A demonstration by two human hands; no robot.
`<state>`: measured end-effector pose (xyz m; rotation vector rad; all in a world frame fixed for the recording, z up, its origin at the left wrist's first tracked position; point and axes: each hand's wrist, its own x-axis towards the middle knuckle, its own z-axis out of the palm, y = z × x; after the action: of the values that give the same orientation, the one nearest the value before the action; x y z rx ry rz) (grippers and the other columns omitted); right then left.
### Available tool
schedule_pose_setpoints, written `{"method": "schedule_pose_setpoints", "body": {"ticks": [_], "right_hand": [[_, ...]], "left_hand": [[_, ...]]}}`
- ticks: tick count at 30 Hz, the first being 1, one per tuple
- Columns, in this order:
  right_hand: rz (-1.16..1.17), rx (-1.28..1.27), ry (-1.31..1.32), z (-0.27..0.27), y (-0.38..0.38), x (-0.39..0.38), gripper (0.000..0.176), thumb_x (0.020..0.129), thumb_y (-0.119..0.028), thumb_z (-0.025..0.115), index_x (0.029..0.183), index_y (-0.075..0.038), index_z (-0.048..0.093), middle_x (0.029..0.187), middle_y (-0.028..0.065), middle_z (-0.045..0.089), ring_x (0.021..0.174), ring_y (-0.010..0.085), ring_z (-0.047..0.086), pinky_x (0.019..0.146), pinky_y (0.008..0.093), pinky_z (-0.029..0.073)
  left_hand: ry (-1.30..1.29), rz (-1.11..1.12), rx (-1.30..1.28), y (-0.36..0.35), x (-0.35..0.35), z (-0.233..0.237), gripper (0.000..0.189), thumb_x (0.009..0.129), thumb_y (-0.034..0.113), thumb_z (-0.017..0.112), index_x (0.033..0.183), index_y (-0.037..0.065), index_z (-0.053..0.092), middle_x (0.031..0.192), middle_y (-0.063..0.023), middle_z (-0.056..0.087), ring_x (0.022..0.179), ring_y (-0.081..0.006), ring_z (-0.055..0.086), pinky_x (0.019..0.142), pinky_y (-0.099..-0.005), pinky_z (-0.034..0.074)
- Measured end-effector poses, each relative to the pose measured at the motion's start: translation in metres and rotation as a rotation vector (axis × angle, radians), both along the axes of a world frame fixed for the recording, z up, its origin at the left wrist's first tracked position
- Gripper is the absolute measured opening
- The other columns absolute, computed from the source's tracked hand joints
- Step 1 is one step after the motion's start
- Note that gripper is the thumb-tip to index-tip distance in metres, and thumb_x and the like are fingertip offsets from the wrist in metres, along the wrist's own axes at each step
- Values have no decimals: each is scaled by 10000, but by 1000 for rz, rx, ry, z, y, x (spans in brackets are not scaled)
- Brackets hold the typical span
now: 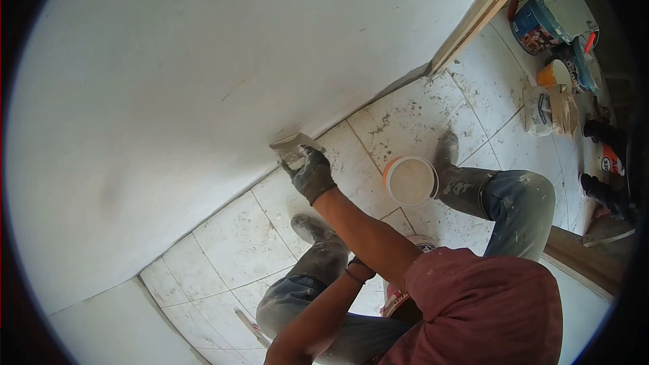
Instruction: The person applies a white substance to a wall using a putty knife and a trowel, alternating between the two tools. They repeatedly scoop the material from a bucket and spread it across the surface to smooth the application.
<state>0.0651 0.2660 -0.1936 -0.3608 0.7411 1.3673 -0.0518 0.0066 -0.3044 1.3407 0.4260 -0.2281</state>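
Note:
My right hand (315,174), in a dark glove, reaches to the wall and grips a wide putty knife (291,142). Its fingers are on the blade, whose edge lies at the white wall (169,94) just above the floor line. My left hand (361,270), also gloved, is partly hidden behind my right forearm, between my knees; its fingers do not show. Close to my right boot stands a white and orange bucket (411,181) with pale putty in it. A red and white bucket (394,301) shows between my legs, mostly covered by my arms.
Tiled floor (230,236), spattered with putty, runs along the wall. A wooden frame (480,20) edges the wall's far end. Beyond it stand a blue paint bucket (535,27), a yellow tub (556,76) and bags (539,111). Dark boots (602,192) are at far right.

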Motion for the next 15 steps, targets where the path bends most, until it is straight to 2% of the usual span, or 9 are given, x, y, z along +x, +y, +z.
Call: {"method": "schedule_pose_setpoints", "body": {"ticks": [5, 7, 8, 10, 11, 12, 13, 14, 15], "right_hand": [[-76, -138, -83, -25, -8, 31, 338, 880, -85, 490, 1195, 31, 463, 1142, 193, 523, 1042, 353, 561, 858, 458, 547], [-12, -109, 44, -52, 0, 36, 329, 879, -80, 470, 1186, 35, 462, 1135, 202, 512, 1024, 353, 564, 853, 454, 552], [60, -82, 174, -60, 3, 39, 321, 878, -74, 451, 1178, 39, 461, 1128, 212, 501, 1006, 353, 567, 848, 451, 558], [75, -131, 164, -64, 19, 66, 294, 873, -75, 451, 1141, 44, 468, 1087, 223, 516, 982, 359, 569, 840, 446, 563], [92, -182, 155, -66, 28, 84, 269, 867, -76, 452, 1104, 49, 474, 1046, 234, 531, 958, 364, 572, 832, 441, 568], [49, -198, 143, -31, 23, 108, 221, 865, -84, 448, 1006, 86, 464, 944, 246, 556, 883, 366, 579, 810, 419, 576], [-76, -130, 30, -47, 22, 122, 226, 863, -98, 444, 940, 114, 449, 877, 250, 571, 805, 351, 590, 770, 391, 582], [-38, -94, 24, 3, 7, 146, 217, 873, -108, 434, 929, 101, 457, 899, 246, 575, 786, 334, 592, 731, 366, 575], [-93, -77, 59, 6, 4, 167, 222, 877, -118, 424, 937, 92, 464, 904, 235, 582, 771, 322, 590, 708, 347, 561]], "left_hand": [[65, 57, 187, 10, 16, 18, 593, 890, 424, 586, 1382, 126, 444, 1464, -102, 396, 1365, -286, 310, 1125, -381, 229], [84, -124, 588, 41, 40, 64, 531, 874, 401, 591, 1311, 107, 521, 1371, -134, 500, 1282, -325, 428, 1065, -401, 331], [80, -127, 591, 46, 49, 69, 531, 874, 401, 591, 1311, 107, 521, 1371, -134, 500, 1282, -325, 428, 1065, -401, 331], [105, -88, 716, 53, 62, 76, 374, 850, 297, 579, 1167, 103, 625, 1173, -154, 630, 1102, -359, 573, 930, -429, 456], [108, -87, 718, 60, 70, 82, 374, 850, 297, 579, 1167, 103, 625, 1173, -154, 630, 1102, -359, 573, 930, -429, 456], [224, -247, 727, 65, 77, 91, 303, 831, 240, 567, 1088, 106, 654, 1080, -151, 656, 1018, -357, 609, 865, -438, 485], [337, -408, 731, 64, 79, 97, 247, 811, 183, 556, 1009, 109, 684, 987, -149, 681, 934, -355, 644, 800, -447, 515], [333, -403, 732, 63, 79, 100, 247, 811, 183, 556, 1009, 109, 684, 987, -149, 681, 934, -355, 644, 800, -447, 515], [265, -348, 750, 64, 76, 102, 235, 796, 156, 549, 980, 114, 688, 956, -140, 684, 914, -344, 651, 783, -447, 518]]}}
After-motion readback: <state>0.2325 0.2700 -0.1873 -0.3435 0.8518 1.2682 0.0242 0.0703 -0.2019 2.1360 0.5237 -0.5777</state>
